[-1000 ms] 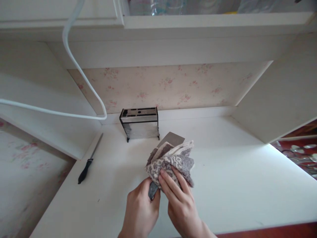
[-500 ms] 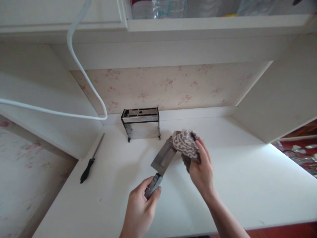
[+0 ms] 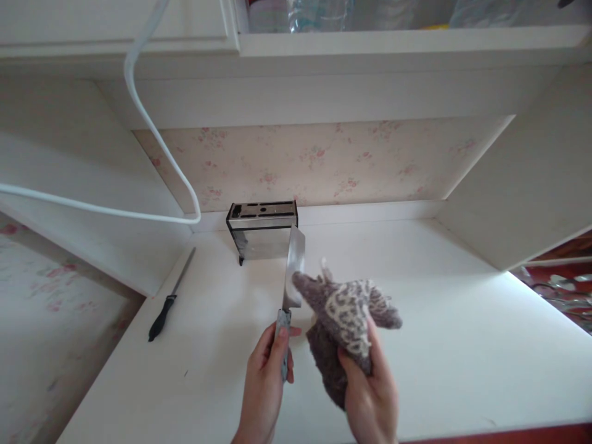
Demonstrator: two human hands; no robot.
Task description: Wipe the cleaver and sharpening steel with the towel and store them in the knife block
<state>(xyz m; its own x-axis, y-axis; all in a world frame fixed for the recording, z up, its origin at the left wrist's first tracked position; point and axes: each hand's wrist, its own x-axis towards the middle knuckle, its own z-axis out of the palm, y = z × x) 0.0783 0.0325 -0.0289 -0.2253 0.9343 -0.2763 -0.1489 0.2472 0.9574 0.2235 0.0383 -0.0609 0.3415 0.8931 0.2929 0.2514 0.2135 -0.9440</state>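
Knife [image 3: 293, 259] and cloth [image 3: 346, 308] have changed places in your hands. A second ago the cloth was wrapped round the blade, and half a second ago it was up at the far end. Now the cloth is lower down, on the blade's right. One corner of it crosses the blade's side in this view, but I can't tell if they touch.

The knife has turned too. Its wide flat side was showing, and now you see it much thinner, pointing up towards the metal knife holder [image 3: 263, 216] at the back. Your left hand [image 3: 266, 373] has its fingers curled round the grey handle. Your right hand [image 3: 370, 385] is pinching the bunched-up cloth.

Most of the blade is bare now, so this looks like a little gap between rubs. I can't tell from here if the blade is clean. Watch the sharp edge, as your cloth is very near it.

On the left of the white counter [image 3: 453, 345], the thin rod with the black handle [image 3: 171, 302] lies on its own.
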